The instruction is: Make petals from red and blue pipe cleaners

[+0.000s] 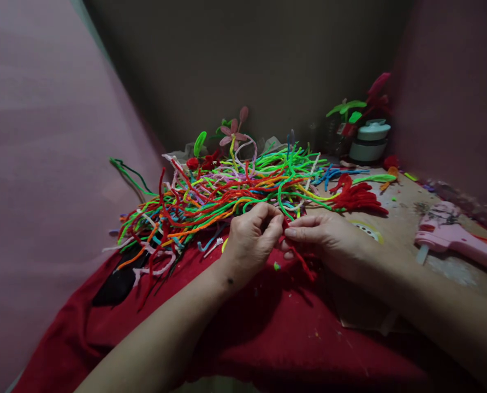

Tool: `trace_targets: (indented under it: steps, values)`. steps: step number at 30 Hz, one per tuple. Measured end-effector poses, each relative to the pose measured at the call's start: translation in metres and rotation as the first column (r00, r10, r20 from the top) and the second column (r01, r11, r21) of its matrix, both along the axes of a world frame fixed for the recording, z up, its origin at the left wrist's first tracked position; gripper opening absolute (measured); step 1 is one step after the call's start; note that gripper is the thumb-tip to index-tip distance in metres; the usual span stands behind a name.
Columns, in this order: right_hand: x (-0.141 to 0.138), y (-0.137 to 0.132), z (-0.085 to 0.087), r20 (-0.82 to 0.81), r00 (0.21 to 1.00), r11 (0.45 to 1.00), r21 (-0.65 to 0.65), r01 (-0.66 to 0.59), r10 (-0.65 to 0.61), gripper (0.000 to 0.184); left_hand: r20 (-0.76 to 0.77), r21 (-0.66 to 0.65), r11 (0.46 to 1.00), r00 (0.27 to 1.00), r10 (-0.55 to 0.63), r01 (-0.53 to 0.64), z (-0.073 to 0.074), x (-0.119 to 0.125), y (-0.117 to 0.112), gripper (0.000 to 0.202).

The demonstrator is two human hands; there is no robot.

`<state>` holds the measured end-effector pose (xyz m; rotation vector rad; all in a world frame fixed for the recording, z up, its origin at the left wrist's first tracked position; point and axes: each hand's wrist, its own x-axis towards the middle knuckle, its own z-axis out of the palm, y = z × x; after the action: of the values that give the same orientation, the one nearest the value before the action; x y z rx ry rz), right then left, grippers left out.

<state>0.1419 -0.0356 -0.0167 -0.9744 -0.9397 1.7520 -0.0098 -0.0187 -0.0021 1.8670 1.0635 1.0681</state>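
Note:
Both my hands meet just in front of a big tangled heap of coloured pipe cleaners (211, 196). My left hand (254, 234) is closed, its thumb and forefinger pinching a red pipe cleaner (303, 262). From the other side my right hand (325, 234) pinches the same red piece, fingertips close to the left ones. One end of it hangs below the fingers, over the red cloth (268, 322). How the piece is bent between the fingertips is hidden.
A pink glue gun (452, 234) lies at the right. Red pipe-cleaner bundles (360, 197) rest beside the heap. Behind stand a pale-lidded jar (370, 139) and a pink pipe-cleaner flower (233, 134). A black flat object (118, 284) sits at the left edge.

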Motion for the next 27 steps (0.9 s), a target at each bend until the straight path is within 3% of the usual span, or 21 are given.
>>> trace_targets:
  steps: [3,7,10,14,17,19,24,27]
  values:
    - [0.0,0.0,0.001,0.0,0.999,0.999,-0.019,0.037,-0.037,0.009,0.016,0.003,1.0,1.0,0.019,-0.019,0.002,0.001,0.0,0.016]
    - [0.0,0.0,0.002,0.004,0.998,0.997,0.034,0.063,-0.063,0.008,0.156,-0.29,0.949,0.985,-0.078,0.121,0.011,0.004,0.001,0.021]
    - [0.001,0.0,0.002,0.016,1.0,0.999,0.037,-0.006,0.006,0.006,0.18,-0.353,0.93,0.983,-0.039,0.102,0.015,0.005,0.002,0.023]
    - [0.002,0.0,0.001,0.118,0.986,0.99,0.062,-0.125,0.118,0.013,0.102,-0.289,0.957,0.995,0.016,0.014,0.01,0.005,0.001,0.025]
    - [0.0,-0.002,0.003,0.193,0.979,0.989,0.12,-0.085,0.061,0.016,-0.032,-0.077,0.993,0.995,0.091,-0.093,0.004,0.005,0.001,0.025]
    - [-0.001,-0.004,0.004,0.185,0.982,0.993,0.097,-0.062,0.044,0.014,-0.053,-0.048,0.992,0.992,0.113,-0.115,0.004,0.006,0.001,0.025]
    - [0.0,-0.001,0.003,0.061,0.998,0.999,-0.045,-0.027,0.03,0.008,0.115,-0.352,0.936,0.992,0.05,-0.006,0.009,0.007,0.004,0.028]
    - [0.003,0.004,0.001,-0.025,0.997,0.997,-0.01,0.078,-0.078,0.007,0.221,-0.457,0.885,0.975,0.017,0.088,0.008,0.006,0.008,0.029]
